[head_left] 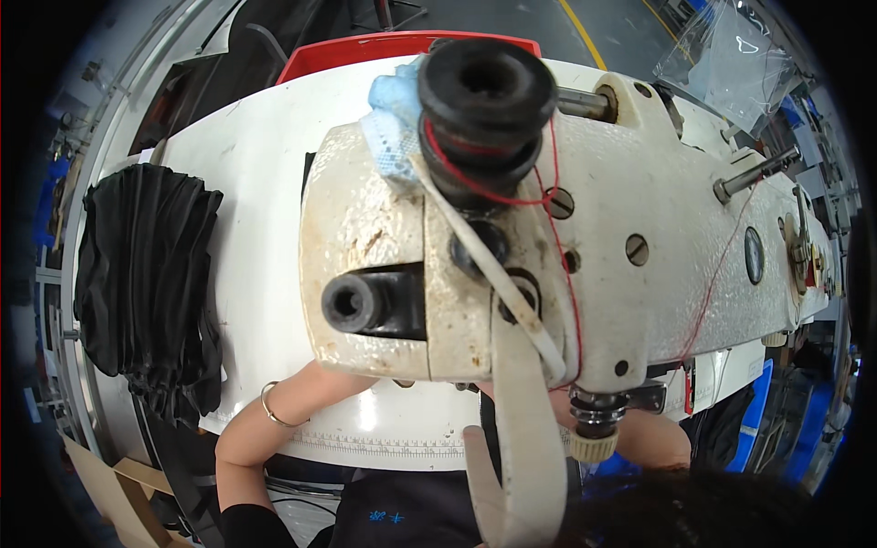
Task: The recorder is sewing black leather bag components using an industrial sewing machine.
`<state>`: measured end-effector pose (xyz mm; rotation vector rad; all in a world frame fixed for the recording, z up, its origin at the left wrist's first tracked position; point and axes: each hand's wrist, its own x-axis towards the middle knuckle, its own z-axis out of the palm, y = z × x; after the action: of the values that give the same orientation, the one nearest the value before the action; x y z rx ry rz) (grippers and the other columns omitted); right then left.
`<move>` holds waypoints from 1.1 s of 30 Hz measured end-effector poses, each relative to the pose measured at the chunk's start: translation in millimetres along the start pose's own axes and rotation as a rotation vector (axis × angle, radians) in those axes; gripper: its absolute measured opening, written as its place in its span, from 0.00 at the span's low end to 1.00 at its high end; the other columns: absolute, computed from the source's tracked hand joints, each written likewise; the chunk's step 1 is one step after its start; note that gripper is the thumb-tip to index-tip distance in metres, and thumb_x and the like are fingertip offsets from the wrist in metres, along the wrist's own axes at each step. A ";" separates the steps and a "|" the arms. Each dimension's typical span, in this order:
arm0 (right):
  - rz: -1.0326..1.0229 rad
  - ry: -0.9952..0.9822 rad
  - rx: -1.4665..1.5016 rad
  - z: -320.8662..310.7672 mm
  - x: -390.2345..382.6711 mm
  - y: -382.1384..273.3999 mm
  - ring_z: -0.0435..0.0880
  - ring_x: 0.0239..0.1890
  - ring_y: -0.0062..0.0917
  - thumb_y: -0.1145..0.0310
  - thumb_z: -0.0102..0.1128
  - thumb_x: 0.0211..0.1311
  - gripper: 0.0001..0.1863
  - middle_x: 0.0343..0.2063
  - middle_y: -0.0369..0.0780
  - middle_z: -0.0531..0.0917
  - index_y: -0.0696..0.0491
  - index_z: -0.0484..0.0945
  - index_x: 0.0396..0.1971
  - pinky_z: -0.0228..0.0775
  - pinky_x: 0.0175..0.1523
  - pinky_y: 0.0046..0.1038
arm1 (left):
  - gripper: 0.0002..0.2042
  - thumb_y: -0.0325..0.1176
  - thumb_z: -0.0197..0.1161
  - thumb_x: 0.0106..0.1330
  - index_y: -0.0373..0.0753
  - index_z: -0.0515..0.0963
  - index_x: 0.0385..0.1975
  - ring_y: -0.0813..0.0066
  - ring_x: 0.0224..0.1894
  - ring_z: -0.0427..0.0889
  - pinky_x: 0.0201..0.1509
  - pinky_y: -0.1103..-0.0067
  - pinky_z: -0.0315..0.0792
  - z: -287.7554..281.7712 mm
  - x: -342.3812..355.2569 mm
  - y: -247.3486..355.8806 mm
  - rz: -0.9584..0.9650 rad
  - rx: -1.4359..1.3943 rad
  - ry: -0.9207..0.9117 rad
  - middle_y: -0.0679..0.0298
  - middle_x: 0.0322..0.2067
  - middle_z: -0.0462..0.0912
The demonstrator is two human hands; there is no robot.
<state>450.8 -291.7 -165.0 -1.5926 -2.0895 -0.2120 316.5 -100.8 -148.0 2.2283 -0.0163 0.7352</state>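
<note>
A cream-white industrial sewing machine fills the middle of the view and hides both my hands. My left forearm, with a thin bracelet near the wrist, reaches in under the machine head from the lower left. From the lower right, my right forearm passes behind the tension knob. What my fingers hold or touch cannot be seen. Red thread runs over the machine around a black round knob. A strip of dark fabric shows below the machine head, between my forearms.
A thick stack of black fabric pieces lies on the white table at left. A pale strap hangs in front of the machine. Blue-white cloth is tucked behind the knob. A red bin stands beyond; a ruler strip marks the front edge.
</note>
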 end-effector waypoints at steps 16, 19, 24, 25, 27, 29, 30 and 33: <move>-0.119 0.207 -0.057 -10.3 10.5 4.8 0.76 0.35 0.35 0.71 0.56 0.37 0.09 0.30 0.48 0.78 0.58 0.76 0.21 0.67 0.24 0.30 | 0.15 0.25 0.59 0.42 0.35 0.79 0.34 0.60 0.36 0.80 0.41 0.67 0.74 -14.2 -9.3 24.0 0.177 0.618 -0.381 0.58 0.32 0.80; 0.042 0.209 0.166 -1.9 9.2 2.1 0.77 0.33 0.35 0.72 0.56 0.39 0.07 0.29 0.47 0.78 0.59 0.77 0.20 0.67 0.25 0.31 | 0.17 0.24 0.59 0.44 0.34 0.79 0.39 0.60 0.39 0.79 0.44 0.67 0.74 -15.6 -18.7 23.8 0.042 0.394 -0.458 0.57 0.36 0.79; 0.419 0.145 0.242 6.5 0.3 -0.9 0.77 0.34 0.34 0.72 0.55 0.46 0.06 0.33 0.45 0.78 0.58 0.77 0.24 0.69 0.31 0.33 | 0.20 0.27 0.63 0.39 0.35 0.79 0.38 0.58 0.44 0.77 0.47 0.64 0.73 -16.6 -0.2 35.2 0.101 0.441 -0.367 0.56 0.39 0.77; 0.435 0.116 0.290 -6.1 4.6 -1.9 0.77 0.36 0.33 0.72 0.54 0.47 0.07 0.35 0.44 0.78 0.57 0.77 0.27 0.69 0.34 0.33 | 0.20 0.27 0.63 0.39 0.35 0.79 0.38 0.58 0.44 0.77 0.47 0.64 0.73 -17.4 4.1 37.5 0.108 0.437 -0.363 0.56 0.39 0.77; 0.469 0.060 0.378 -35.4 12.1 -3.0 0.77 0.41 0.31 0.71 0.54 0.48 0.10 0.39 0.42 0.78 0.56 0.78 0.33 0.71 0.40 0.33 | 0.21 0.26 0.63 0.37 0.33 0.79 0.37 0.59 0.44 0.76 0.46 0.64 0.73 -15.4 13.2 41.1 0.172 0.405 -0.313 0.57 0.39 0.76; 0.466 0.007 0.527 -41.1 21.8 -3.9 0.76 0.47 0.29 0.71 0.54 0.49 0.14 0.42 0.41 0.78 0.55 0.78 0.38 0.72 0.46 0.33 | 0.21 0.26 0.64 0.36 0.34 0.79 0.36 0.60 0.44 0.76 0.46 0.65 0.74 -19.0 3.6 39.9 0.202 0.494 -0.314 0.58 0.38 0.76; 0.468 -0.022 0.591 -39.4 26.1 -4.1 0.76 0.49 0.28 0.70 0.53 0.50 0.16 0.44 0.40 0.78 0.54 0.78 0.41 0.72 0.49 0.33 | 0.20 0.26 0.64 0.36 0.33 0.79 0.36 0.60 0.44 0.76 0.46 0.65 0.73 -21.7 -0.3 39.4 0.202 0.508 -0.305 0.57 0.38 0.76; 0.090 -0.254 -0.288 -36.5 20.1 -15.7 0.76 0.50 0.24 0.72 0.54 0.52 0.17 0.45 0.35 0.79 0.52 0.77 0.45 0.70 0.53 0.30 | 0.19 0.27 0.64 0.36 0.33 0.80 0.34 0.60 0.44 0.76 0.47 0.64 0.73 -20.1 7.8 43.0 0.221 0.513 -0.258 0.57 0.38 0.76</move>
<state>442.9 -294.2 -121.3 -1.9680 -2.2494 -0.3046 302.8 -115.6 -104.3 2.8359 -0.2267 0.6086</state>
